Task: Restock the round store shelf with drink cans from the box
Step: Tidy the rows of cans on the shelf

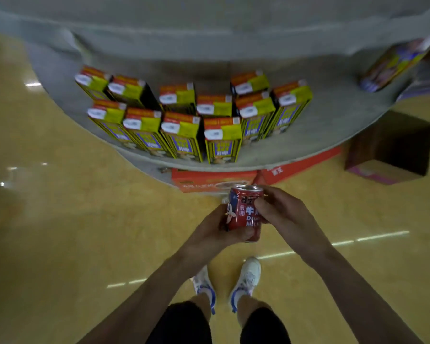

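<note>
I hold one red drink can point(243, 209) upright in front of me, over the floor. My left hand point(214, 228) grips it from the left and below, thumb curled across its lower front. My right hand point(281, 211) grips its right side, fingers wrapped round the top. The round grey shelf point(320, 135) curves just beyond the can. An open cardboard box point(392, 150) lies on its side on the floor at the right; its inside is dark.
Several yellow and blue cartons point(184, 120) stand in two rows on the shelf tier. Another carton point(392, 65) lies tilted at the far right. Orange cases point(214, 178) sit under the shelf. My two feet in white shoes point(246, 279) stand on the glossy yellow floor.
</note>
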A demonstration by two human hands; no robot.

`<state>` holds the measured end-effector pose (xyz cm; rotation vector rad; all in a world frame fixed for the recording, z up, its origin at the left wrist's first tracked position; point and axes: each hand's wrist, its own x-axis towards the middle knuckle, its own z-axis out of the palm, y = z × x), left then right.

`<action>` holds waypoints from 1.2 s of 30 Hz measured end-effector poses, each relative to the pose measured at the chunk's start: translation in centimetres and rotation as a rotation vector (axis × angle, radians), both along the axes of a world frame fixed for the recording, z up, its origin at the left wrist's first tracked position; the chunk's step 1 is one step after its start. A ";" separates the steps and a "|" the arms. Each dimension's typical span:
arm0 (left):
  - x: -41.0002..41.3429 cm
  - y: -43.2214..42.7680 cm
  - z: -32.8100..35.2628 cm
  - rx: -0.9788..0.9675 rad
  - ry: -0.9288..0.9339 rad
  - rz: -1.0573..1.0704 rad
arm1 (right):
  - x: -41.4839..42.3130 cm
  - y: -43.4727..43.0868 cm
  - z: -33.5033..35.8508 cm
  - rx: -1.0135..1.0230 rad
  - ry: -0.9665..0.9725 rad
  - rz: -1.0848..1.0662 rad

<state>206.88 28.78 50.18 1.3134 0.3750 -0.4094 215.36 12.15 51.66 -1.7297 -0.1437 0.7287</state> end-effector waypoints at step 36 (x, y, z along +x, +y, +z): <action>4.4 13.6 23.7 0.372 -0.518 0.035 | 3.0 12.8 25.9 0.040 -0.647 0.150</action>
